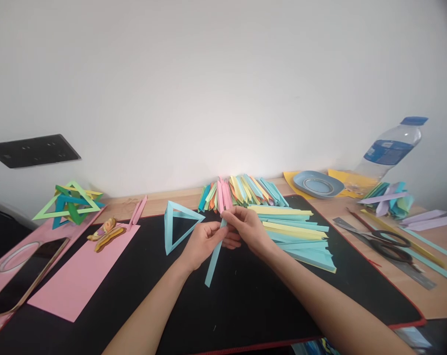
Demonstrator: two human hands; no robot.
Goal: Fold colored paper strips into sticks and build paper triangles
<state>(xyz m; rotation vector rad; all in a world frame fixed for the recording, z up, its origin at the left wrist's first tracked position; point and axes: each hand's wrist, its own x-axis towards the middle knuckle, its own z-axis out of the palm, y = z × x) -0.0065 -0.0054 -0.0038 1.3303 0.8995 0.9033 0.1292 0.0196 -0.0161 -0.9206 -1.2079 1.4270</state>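
Observation:
Over the middle of the black mat, my left hand (204,242) and my right hand (245,227) are both closed on one light blue paper strip (215,264). Its lower end slants down toward me; the fingers cover its upper part. Just left of my hands stands a light blue folded-paper triangular frame (168,229). Folded blue and yellow paper strips (300,236) lie fanned out to the right of my right hand. Behind my hands, a row of many-coloured folded strips (245,190) rests near the wall, with pink ones in front.
At left are a pink sheet (79,276), a phone (27,276), a butterfly-shaped ornament (107,234) and an interlocked paper star (71,204). At right are scissors (389,246), a metal ruler (411,271), a blue dish (318,185) and a tilted plastic bottle (393,143).

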